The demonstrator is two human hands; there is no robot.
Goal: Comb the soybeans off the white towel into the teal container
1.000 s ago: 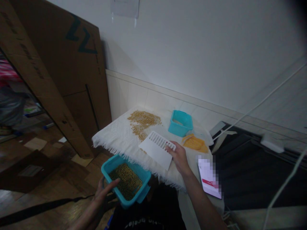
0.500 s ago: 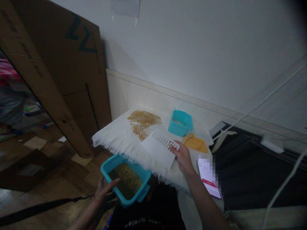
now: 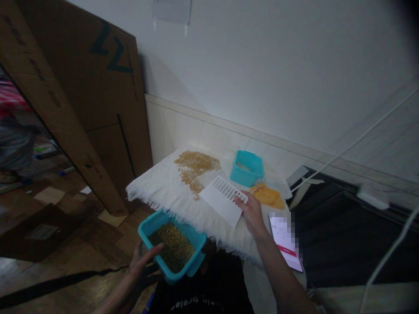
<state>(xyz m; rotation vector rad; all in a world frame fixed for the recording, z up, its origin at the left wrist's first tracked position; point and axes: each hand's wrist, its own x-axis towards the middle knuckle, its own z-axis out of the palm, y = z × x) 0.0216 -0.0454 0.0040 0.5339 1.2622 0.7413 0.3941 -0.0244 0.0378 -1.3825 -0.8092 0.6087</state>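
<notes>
So the flat white slotted scraper (image 3: pixel 220 201) pinched in my right hand (image 3: pixel 252 213) just slid right, baring round tan beans (image 3: pixel 196 162), left hand (image 3: pixel 141 261) clamping the turquoise plastic tub (image 3: pixel 194 238).

We see a turquoise front tub (image 3: pixel 192 234) and back tub (image 3: pixel 244 175), a plain white slotted panel (image 3: pixel 221 206), golden-tan soybeans (image 3: pixel 198 162), a white tablecloth (image 3: pixel 160 184) with a woven pattern, and a brown cardboard box (image 3: pixel 81 87) marked in teal.
</notes>
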